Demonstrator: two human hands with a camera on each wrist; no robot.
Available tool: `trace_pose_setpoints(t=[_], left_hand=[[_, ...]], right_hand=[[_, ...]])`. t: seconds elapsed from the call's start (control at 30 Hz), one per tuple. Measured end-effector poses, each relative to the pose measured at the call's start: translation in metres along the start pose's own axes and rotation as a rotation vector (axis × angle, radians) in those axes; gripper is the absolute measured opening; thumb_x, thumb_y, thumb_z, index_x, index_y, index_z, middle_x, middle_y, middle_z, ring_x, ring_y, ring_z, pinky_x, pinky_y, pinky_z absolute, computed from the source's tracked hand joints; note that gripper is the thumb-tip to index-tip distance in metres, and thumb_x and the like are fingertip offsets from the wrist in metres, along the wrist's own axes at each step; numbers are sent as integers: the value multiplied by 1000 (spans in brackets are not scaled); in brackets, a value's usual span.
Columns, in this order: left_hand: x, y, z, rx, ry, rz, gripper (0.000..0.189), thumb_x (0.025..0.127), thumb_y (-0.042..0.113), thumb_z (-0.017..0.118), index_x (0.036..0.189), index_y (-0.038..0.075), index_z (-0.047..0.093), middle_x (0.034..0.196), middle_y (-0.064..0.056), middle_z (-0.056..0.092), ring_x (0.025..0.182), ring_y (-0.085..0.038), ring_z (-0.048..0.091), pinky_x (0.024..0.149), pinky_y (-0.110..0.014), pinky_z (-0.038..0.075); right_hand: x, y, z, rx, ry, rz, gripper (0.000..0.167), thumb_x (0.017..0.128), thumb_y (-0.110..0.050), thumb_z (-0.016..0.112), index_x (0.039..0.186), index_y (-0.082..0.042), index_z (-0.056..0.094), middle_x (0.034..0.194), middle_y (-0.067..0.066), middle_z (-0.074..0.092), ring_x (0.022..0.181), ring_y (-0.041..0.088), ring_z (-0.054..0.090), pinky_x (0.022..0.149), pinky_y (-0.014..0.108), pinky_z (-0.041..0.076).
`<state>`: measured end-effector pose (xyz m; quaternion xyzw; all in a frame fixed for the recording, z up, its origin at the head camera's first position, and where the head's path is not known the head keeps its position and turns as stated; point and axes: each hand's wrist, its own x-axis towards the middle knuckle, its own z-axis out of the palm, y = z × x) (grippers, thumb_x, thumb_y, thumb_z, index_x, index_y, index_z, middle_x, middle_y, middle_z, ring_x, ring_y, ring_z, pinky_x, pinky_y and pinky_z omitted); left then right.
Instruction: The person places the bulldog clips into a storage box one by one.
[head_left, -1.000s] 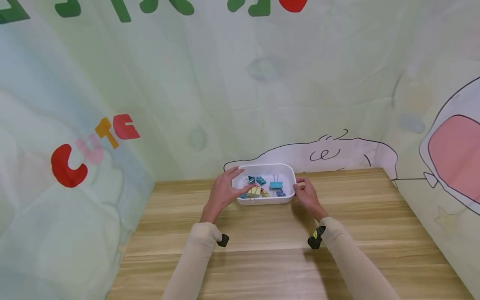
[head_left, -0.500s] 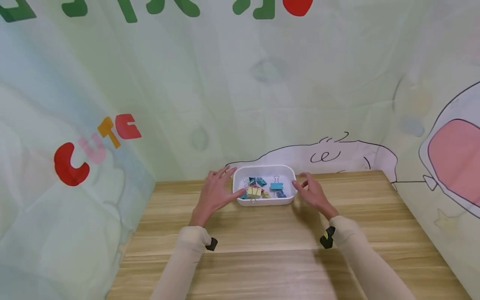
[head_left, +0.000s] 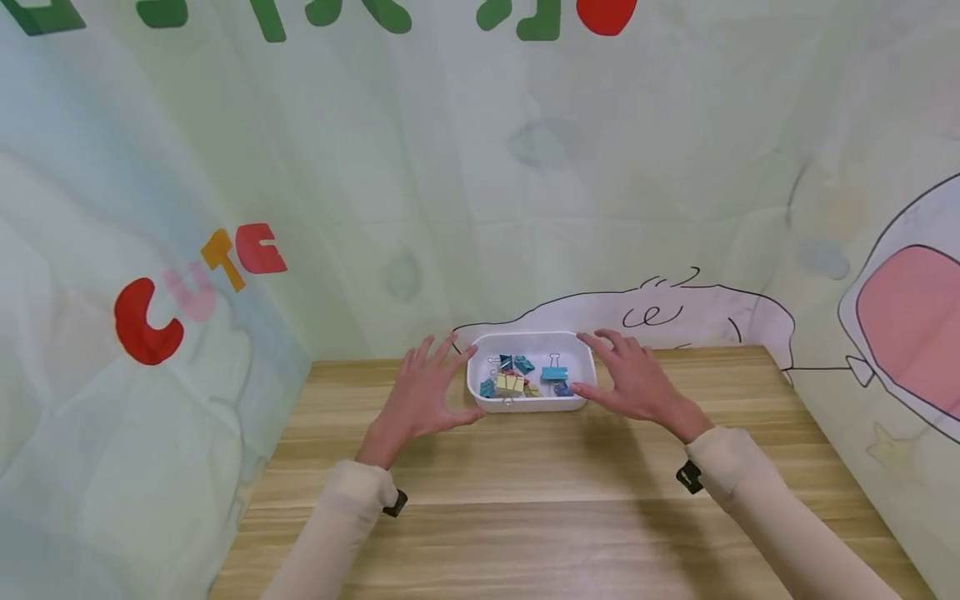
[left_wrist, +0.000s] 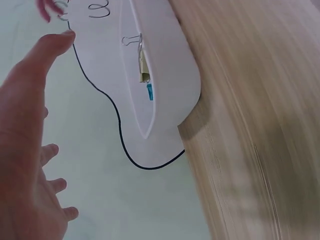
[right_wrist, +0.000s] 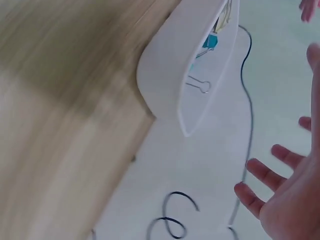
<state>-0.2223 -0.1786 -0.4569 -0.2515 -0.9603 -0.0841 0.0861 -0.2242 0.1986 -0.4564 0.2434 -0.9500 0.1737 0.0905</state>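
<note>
A white rectangular bin [head_left: 531, 405] sits at the table's back edge, holding several binder clips. A pale yellow binder clip [head_left: 509, 384] lies at the front left inside it, and a light blue binder clip [head_left: 554, 373] with its wire handle raised lies to the right. Darker teal and blue clips lie around them. At the bin's left end my left hand [head_left: 420, 396] is spread, fingers straight and holding nothing. My right hand [head_left: 637, 382] is spread likewise at the right end. Both wrist views show the hands [left_wrist: 25, 125] [right_wrist: 290, 195] apart from the bin.
The wood-grain table [head_left: 517, 517] stretches from the bin toward me. Behind it hangs a printed cloth backdrop [head_left: 450, 183], close against the bin's far side. More printed cloth [head_left: 862, 275] bounds the table on the right.
Both hands have come off the bin's ends, moved outward and spread their fingers. The right hand's curled fingers have straightened. The bin and clips look unmoved, with the head view shifting slightly.
</note>
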Motion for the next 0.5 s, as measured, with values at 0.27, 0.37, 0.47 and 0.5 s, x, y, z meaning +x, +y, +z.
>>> trace_pose_setpoints(t=[0.27,0.37,0.47,0.5], left_hand=[[-3,10,3,112,-64,96,115,75,92,55,167,35,16,174,-6,6,156,-44,0,120,-74,7],[-2,12,4,108,-46,115,115,74,91,56,167,34,19,174,-7,9,156,-44,2,120,-74,8],[-1,12,5,113,-42,120,116,74,91,56,167,34,19,173,-9,13,156,-44,2,120,-74,8],[0,13,5,117,-43,121,116,74,91,56,167,33,19,173,-10,14,156,-44,2,120,-74,8]], right_hand=[[-17,-2,-7,-203,-87,-209,94,86,-81,56,164,-35,30,172,9,17,154,50,12,116,80,5],[-20,-4,-4,-195,-100,-213,93,87,-81,55,164,-36,31,173,7,15,155,49,8,117,79,3],[-21,-7,-3,-181,-99,-217,92,87,-80,56,164,-35,31,173,7,13,155,48,6,117,78,1],[-21,-7,-3,-180,-100,-216,92,87,-80,56,164,-36,31,173,6,12,155,48,5,117,78,0]])
